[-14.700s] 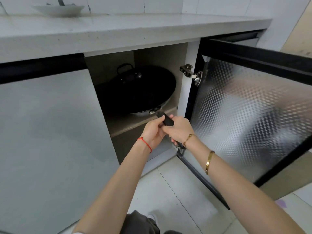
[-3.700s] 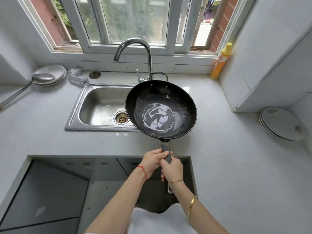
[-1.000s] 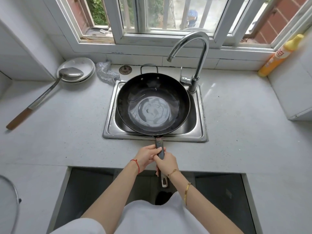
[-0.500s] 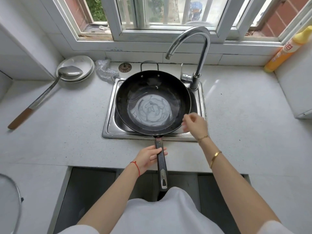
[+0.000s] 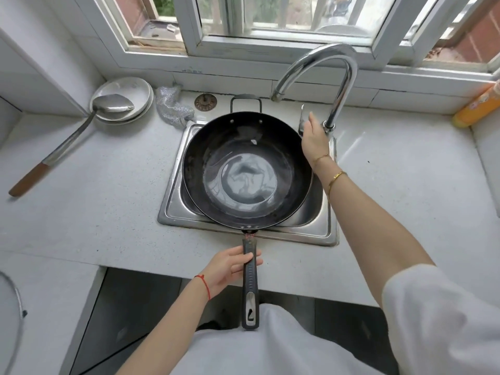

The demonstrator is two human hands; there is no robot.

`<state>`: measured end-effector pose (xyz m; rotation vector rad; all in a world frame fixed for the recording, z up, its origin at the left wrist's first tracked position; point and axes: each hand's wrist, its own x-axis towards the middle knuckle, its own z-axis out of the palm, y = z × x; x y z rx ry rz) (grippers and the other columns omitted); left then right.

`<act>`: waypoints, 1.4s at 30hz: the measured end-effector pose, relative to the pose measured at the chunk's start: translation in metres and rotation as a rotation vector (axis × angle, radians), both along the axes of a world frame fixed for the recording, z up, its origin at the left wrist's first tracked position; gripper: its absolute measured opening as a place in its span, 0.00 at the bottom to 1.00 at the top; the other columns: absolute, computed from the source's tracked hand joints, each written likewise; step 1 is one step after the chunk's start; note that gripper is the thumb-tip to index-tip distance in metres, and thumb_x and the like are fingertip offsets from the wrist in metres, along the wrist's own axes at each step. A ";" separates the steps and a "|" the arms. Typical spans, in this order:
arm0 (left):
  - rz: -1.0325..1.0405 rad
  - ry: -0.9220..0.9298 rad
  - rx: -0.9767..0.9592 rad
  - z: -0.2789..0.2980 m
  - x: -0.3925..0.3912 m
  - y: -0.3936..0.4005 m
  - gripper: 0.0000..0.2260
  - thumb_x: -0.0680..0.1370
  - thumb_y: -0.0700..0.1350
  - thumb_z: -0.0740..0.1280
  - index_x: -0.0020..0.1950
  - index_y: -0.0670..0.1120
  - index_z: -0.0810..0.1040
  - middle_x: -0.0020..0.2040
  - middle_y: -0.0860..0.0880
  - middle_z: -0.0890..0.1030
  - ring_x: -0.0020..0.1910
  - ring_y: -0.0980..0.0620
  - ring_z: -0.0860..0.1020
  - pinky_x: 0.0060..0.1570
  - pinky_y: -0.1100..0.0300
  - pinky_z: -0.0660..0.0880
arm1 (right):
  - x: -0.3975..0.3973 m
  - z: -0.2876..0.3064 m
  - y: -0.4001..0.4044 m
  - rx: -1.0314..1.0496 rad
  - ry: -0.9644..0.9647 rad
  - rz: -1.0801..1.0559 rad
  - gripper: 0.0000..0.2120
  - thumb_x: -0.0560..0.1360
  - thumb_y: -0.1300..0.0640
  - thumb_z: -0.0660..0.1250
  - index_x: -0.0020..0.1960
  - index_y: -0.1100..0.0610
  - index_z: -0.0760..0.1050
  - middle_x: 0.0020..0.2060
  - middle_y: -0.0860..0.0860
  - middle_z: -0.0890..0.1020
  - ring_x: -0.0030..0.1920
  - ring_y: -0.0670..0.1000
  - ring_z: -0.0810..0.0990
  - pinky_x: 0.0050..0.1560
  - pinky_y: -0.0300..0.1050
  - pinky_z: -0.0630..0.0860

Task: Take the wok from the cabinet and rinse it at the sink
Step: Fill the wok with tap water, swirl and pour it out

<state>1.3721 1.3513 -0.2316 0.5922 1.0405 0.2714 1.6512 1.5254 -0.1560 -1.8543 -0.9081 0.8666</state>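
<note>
The black wok [image 5: 246, 171] rests tilted in the steel sink [image 5: 173, 209], filling most of the basin, its small loop handle toward the window. Its long black handle [image 5: 250, 288] points back at me over the counter edge. My left hand [image 5: 230, 266] wraps loosely around that handle near the wok. My right hand [image 5: 313, 140] is stretched past the wok's right rim, fingers straight, at the tap lever [image 5: 302, 115] beside the base of the curved chrome faucet [image 5: 343, 77]. No water is running.
Stacked white plates [image 5: 121, 100] with a long metal ladle [image 5: 67, 142] lie at the back left, a steel scrubber [image 5: 173, 104] and a drain plug [image 5: 205, 102] behind the sink. A yellow bottle [image 5: 479, 109] lies at the far right. A lid's rim [image 5: 10, 315] shows at lower left.
My right hand let go of the wok handle and moved up and right to the tap lever. The wok sits in the sink, and my left hand keeps hold of the handle.
</note>
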 end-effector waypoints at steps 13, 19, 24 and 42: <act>0.015 -0.049 -0.067 -0.006 -0.002 0.005 0.17 0.78 0.40 0.67 0.68 0.44 0.75 0.63 0.48 0.82 0.62 0.47 0.81 0.55 0.56 0.80 | -0.002 -0.017 0.024 0.018 0.098 -0.015 0.23 0.83 0.56 0.50 0.78 0.56 0.59 0.72 0.65 0.66 0.70 0.61 0.64 0.63 0.42 0.56; 0.014 -0.052 -0.069 -0.004 -0.001 0.005 0.16 0.79 0.39 0.66 0.67 0.44 0.75 0.62 0.47 0.82 0.61 0.47 0.81 0.57 0.55 0.80 | -0.003 -0.014 0.024 0.005 0.111 -0.014 0.23 0.84 0.56 0.50 0.78 0.56 0.59 0.72 0.65 0.66 0.71 0.61 0.64 0.63 0.42 0.56; 0.010 -0.052 -0.068 -0.003 -0.001 0.005 0.17 0.79 0.38 0.66 0.68 0.43 0.75 0.63 0.47 0.82 0.62 0.47 0.81 0.59 0.53 0.79 | -0.004 -0.008 0.023 -0.018 0.115 -0.013 0.23 0.83 0.56 0.50 0.78 0.56 0.59 0.72 0.63 0.67 0.72 0.59 0.65 0.66 0.43 0.61; 0.049 -0.033 -0.058 0.000 0.000 0.002 0.18 0.79 0.39 0.66 0.69 0.43 0.74 0.61 0.47 0.83 0.61 0.47 0.82 0.55 0.58 0.80 | -0.003 -0.002 0.032 -0.100 0.080 0.088 0.24 0.83 0.55 0.49 0.79 0.56 0.57 0.78 0.50 0.61 0.77 0.51 0.59 0.76 0.44 0.52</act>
